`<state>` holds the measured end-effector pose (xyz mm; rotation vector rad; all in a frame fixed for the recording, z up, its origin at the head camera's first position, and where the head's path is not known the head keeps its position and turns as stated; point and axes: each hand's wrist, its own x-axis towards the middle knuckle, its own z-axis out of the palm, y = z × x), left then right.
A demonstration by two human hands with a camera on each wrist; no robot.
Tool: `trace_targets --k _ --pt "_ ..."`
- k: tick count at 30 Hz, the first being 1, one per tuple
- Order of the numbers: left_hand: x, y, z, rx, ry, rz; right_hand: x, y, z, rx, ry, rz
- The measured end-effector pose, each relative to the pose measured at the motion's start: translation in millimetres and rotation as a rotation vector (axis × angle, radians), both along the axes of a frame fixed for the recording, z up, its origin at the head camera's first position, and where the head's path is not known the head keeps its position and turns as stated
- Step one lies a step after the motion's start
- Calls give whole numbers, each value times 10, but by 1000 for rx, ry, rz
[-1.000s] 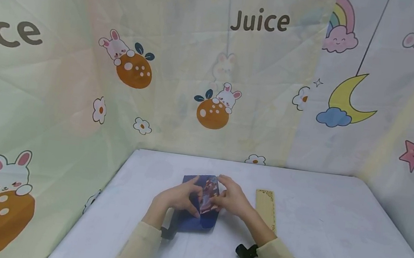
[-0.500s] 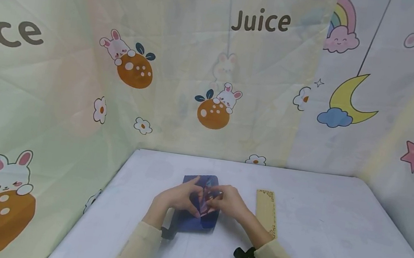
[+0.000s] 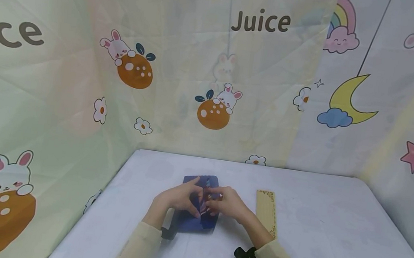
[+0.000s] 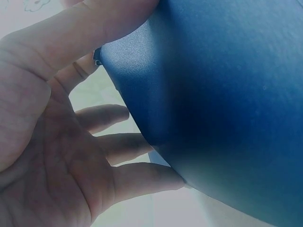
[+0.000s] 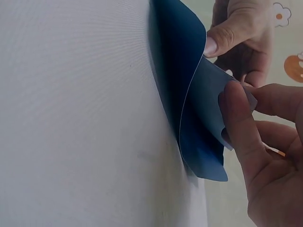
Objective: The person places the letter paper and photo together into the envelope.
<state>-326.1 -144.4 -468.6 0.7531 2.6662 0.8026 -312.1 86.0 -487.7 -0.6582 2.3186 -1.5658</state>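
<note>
Right hand [image 3: 229, 202] shifted inward since a second ago, fingers pinching the printed card [image 3: 202, 207]; left hand [image 3: 181, 197] grips the blue folder [image 3: 188, 224], lower centre of frame, probably to hold it spread.

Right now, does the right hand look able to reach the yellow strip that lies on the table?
Probably yes, once the right hand lets go of the blue sheet its fingers pinch. The yellow strip lies beside the hand, no object visible between, though the right forearm hides part of its near end.
</note>
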Motion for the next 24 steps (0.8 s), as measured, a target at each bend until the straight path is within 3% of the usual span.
trace_targets --k 10,16,24 --pt "-2 6 10 -2 -7 3 -7 2 -4 -17 -98 51" --pt "6 8 9 1 -9 9 11 -3 -6 -23 -78 88" --pt "8 9 9 13 -8 4 25 -52 -21 -22 -28 68"
